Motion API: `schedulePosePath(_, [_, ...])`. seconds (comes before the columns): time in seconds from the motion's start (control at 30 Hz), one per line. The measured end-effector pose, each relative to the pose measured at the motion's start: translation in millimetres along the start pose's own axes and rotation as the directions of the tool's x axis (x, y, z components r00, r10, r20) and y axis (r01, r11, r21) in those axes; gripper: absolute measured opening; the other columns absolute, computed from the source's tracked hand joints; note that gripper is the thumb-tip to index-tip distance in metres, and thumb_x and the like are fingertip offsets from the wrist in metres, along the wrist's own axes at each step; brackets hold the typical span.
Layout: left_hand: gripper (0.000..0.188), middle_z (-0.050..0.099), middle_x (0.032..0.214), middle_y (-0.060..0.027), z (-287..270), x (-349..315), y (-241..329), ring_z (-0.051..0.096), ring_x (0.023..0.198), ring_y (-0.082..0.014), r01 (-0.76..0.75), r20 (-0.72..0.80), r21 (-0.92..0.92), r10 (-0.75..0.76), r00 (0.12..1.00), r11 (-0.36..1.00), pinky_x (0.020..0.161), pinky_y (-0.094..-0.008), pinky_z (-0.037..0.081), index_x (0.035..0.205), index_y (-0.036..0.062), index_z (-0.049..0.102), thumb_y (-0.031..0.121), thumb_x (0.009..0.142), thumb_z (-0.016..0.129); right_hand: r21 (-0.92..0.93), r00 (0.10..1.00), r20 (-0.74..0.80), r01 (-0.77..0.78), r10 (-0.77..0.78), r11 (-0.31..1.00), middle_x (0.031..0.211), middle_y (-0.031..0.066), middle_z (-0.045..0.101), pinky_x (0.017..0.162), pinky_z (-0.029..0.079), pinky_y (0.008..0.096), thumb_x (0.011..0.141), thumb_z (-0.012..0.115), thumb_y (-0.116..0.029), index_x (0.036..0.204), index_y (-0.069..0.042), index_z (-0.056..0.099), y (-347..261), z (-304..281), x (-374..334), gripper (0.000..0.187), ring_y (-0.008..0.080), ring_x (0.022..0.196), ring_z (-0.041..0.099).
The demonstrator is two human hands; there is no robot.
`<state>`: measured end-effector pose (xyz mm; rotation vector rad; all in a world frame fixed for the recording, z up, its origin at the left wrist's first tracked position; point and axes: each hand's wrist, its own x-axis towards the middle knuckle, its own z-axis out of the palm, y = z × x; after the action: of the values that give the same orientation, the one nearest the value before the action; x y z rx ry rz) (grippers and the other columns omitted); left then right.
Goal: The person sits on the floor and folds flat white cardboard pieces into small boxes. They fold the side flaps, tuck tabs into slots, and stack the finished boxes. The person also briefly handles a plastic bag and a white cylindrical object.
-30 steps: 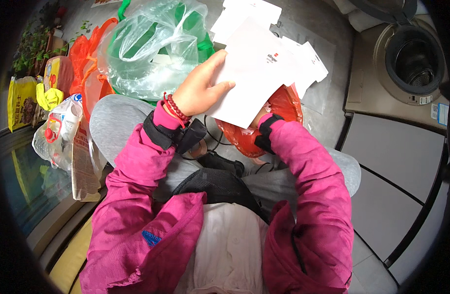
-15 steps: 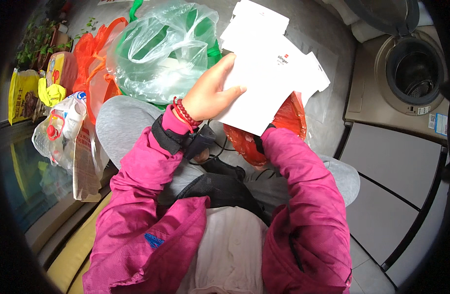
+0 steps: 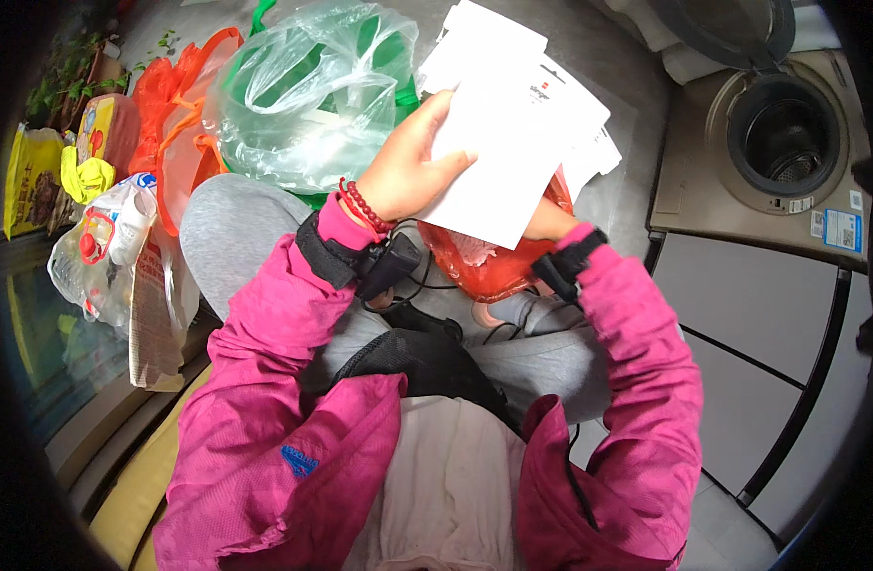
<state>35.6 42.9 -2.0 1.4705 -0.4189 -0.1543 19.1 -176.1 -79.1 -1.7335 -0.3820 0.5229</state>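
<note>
My left hand [image 3: 419, 164] grips the near left edge of a white cardboard box [image 3: 498, 157], its thumb lying flat on top. The box looks flattened and has several flaps or layers fanned out at its far and right sides, with small dark and red print. Behind the right edge of the box reaches my right hand [image 3: 549, 221]; its fingers are hidden by the card. Beneath the card, between my legs, a red plastic bag [image 3: 474, 271] stands partly open, with something pale pink and crumpled inside.
To the left lie a clear plastic bag [image 3: 313, 114] with green parts, an orange-red bag [image 3: 160, 114], a yellow package [image 3: 35, 181] and a bag with bottles [image 3: 98, 252]. A washing machine [image 3: 679, 186] with its door open stands at right, by grey cabinet panels [image 3: 741, 295].
My right hand and wrist have come out to the right from under the card, so more of the red bag shows. The box has tilted slightly; my left hand keeps its hold.
</note>
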Motion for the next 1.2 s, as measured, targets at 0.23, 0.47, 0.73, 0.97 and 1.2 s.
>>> schedulePosePath(0.23, [0.052, 0.051, 0.124, -0.0091, 9.2, 3.4, -4.3, 0.047, 0.117, -0.016, 0.01, -0.054, -0.035, -0.012, 0.998, 0.999, 0.102, -0.0311, 0.037, 0.13, -0.0032, 0.042, -0.002, 0.083, 0.064, 0.174, 0.949, -0.126, -0.265, 0.289, 0.948, 0.086, 0.0116, 0.064, 0.068, 0.058, 0.0274, 0.096, 0.047, -0.003, 0.094, -0.001, 0.046, -70.6, -62.1, -65.2, 0.003, 0.0179, 0.079, 0.067])
schedulePosePath(0.47, [0.048, 0.054, 0.119, -0.0068, 37.9, -3.2, -8.3, 0.05, 0.112, -0.0134, 0.168, 0.048, -0.101, -0.164, 0.985, 0.98, 0.098, -0.0301, 0.041, 0.129, -0.0029, 0.042, -0.001, 0.085, 0.062, 0.172, 0.859, -0.511, 0.138, -0.031, 0.975, 0.094, 0.0059, 0.057, 0.081, 0.055, 0.0285, 0.093, 0.056, -0.001, 0.1, 0.0, 0.05, -100.7, -52.1, -70.1, 0.009, 0.0178, 0.087, 0.067])
schedulePosePath(0.73, [0.048, 0.053, 0.121, -0.0073, 60.6, -10.3, -10.3, 0.048, 0.114, -0.014, 0.178, 0.149, -0.116, -0.16, 0.976, 0.977, 0.1, -0.0307, 0.039, 0.13, -0.0021, 0.042, 0.001, 0.086, 0.063, -0.208, 0.742, -0.573, 0.28, -0.348, 0.937, 0.088, 0.01, 0.066, 0.07, 0.054, 0.0263, 0.082, 0.068, 0.003, 0.09, 0.002, 0.06, -104.9, -5.4, -47.3, 0.011, 0.0166, 0.079, 0.066])
schedulePosePath(0.97, [0.05, 0.051, 0.122, -0.0076, 61.6, -15.8, -5.5, 0.045, 0.116, -0.0151, 0.177, 0.137, -0.114, -0.161, 0.977, 0.978, 0.102, -0.0313, 0.035, 0.131, -0.002, 0.042, 0.003, 0.086, 0.065, -0.436, 0.655, -0.539, 0.321, -0.53, 0.841, 0.081, 0.0115, 0.066, 0.065, 0.054, 0.0262, 0.076, 0.069, 0.008, 0.084, 0.001, 0.058, -97.8, -5.5, -43.9, 0.015, 0.0177, 0.074, 0.066])
schedulePosePath(1.2, [0.053, 0.051, 0.123, -0.0077, 59.1, -17.1, -7.3, 0.044, 0.118, -0.0156, 0.135, 0.146, -0.066, -0.124, 0.981, 0.989, 0.103, -0.0315, 0.034, 0.133, -0.0029, 0.04, 0.003, 0.086, 0.064, -0.478, 0.641, -0.504, 0.352, -0.579, 0.805, 0.082, 0.0128, 0.066, 0.065, 0.055, 0.0261, 0.076, 0.067, 0.01, 0.085, 0.001, 0.057, -98.9, -3.5, -42.0, 0.016, 0.0179, 0.074, 0.066])
